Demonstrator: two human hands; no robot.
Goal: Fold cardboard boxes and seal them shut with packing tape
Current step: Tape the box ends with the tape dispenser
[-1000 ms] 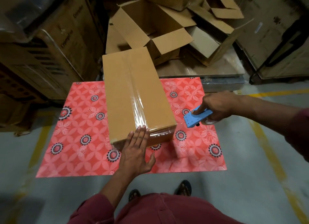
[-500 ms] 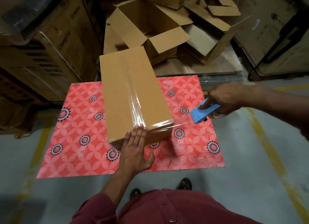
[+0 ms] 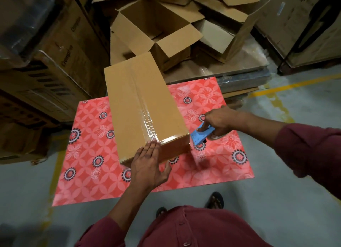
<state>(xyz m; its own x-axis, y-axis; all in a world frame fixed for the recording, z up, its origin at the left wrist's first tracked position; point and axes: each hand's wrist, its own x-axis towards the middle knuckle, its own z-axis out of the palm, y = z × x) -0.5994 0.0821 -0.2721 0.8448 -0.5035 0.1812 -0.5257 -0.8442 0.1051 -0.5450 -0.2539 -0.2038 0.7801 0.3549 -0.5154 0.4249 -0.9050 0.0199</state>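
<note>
A closed cardboard box lies on a red flower-patterned mat, with clear packing tape along its top seam and over its near end. My left hand presses flat, fingers straight, on the box's near end face. My right hand grips a blue tape dispenser, which sits right by the box's near right corner.
Several open, unfolded cardboard boxes are heaped behind the mat. Large printed cartons stand at the left and another carton at the far right. The grey floor has yellow lines. My sandalled feet stand just before the mat.
My right hand pulled the dispenser out to the right, stretching tape, then brought it back in to the box's near right corner. My left hand stayed pressed on the near end.
</note>
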